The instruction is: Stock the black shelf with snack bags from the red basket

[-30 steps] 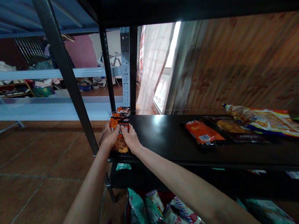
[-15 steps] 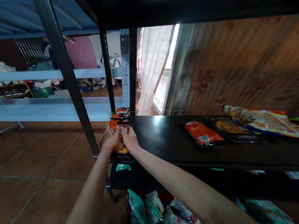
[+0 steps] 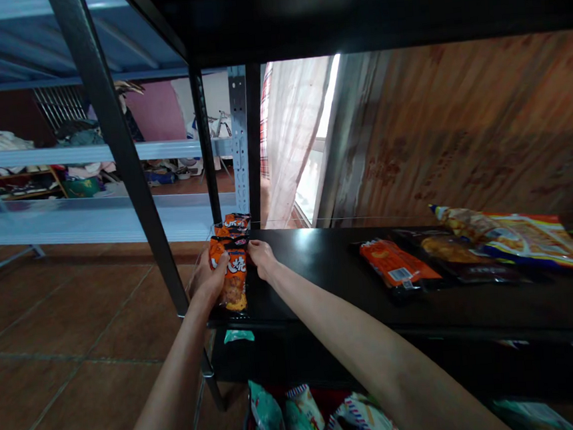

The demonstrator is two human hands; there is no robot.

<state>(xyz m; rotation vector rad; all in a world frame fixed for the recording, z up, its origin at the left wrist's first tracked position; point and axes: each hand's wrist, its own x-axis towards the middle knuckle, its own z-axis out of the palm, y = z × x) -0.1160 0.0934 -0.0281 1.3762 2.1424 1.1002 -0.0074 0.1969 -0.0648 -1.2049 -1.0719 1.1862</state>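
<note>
Okay, we're down at the left end of the black shelf (image 3: 321, 272), right at its corner. The orange snack packet (image 3: 232, 273) stands upright on the front-left edge, its bottom just at the lip of the board. The left hand (image 3: 207, 277) wraps around the packet's left side, fingers curled onto it in a grip. The right hand (image 3: 261, 256) sits at the packet's upper right edge, fingertips against it; whether they pinch or only press, I cannot tell.

Tight quarters on the left: the front upright post (image 3: 127, 175) rises just beside the left hand, and two rear posts (image 3: 205, 148) stand behind the packet. A second orange packet (image 3: 237, 220) stands directly behind the first, touching or nearly so, against those posts. The upper shelf (image 3: 349, 9) hangs low overhead.

To the right, plenty of bare board opens up beside the right forearm. Farther along lie a flat orange packet (image 3: 396, 269), a dark packet (image 3: 450, 251) next to it, and a long colourful packet (image 3: 519, 238) by the wooden wall (image 3: 459, 126), all well apart from the hands.

Below the arms, a heap of snack packets (image 3: 325, 426) sits on the floor, and a small teal packet (image 3: 237, 336) shows under the shelf edge.
</note>
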